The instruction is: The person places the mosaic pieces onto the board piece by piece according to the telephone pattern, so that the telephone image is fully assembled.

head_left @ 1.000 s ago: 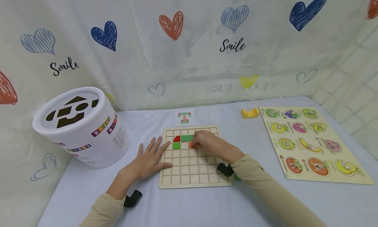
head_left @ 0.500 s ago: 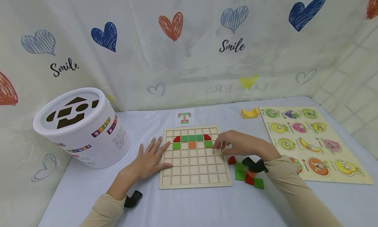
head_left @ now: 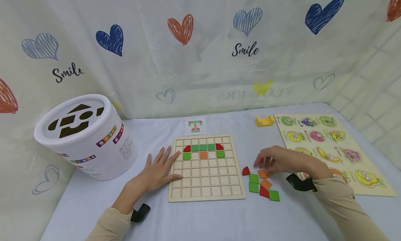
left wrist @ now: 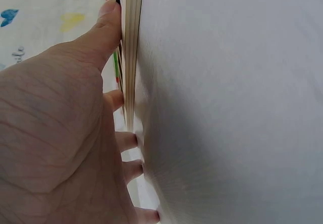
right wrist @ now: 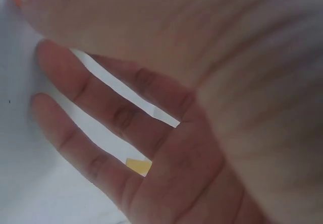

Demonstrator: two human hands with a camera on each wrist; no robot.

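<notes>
Evenly lit across the surface point(head_left: 213, 222); shadowed beside the left edge of the board point(head_left: 205, 180); blurred on the right hand point(right wrist: 197, 146) in wrist view.

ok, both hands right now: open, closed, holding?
Left hand: open, fingers spread, at the left edge of the wooden grid board.
Right hand: at an orange square tile; can't tell if it's pinched.

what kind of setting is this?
Probably a staged tabletop play area: a heart-printed backdrop behind a cloth-covered table, with a wooden grid board and a fruit-picture board on it.
</notes>
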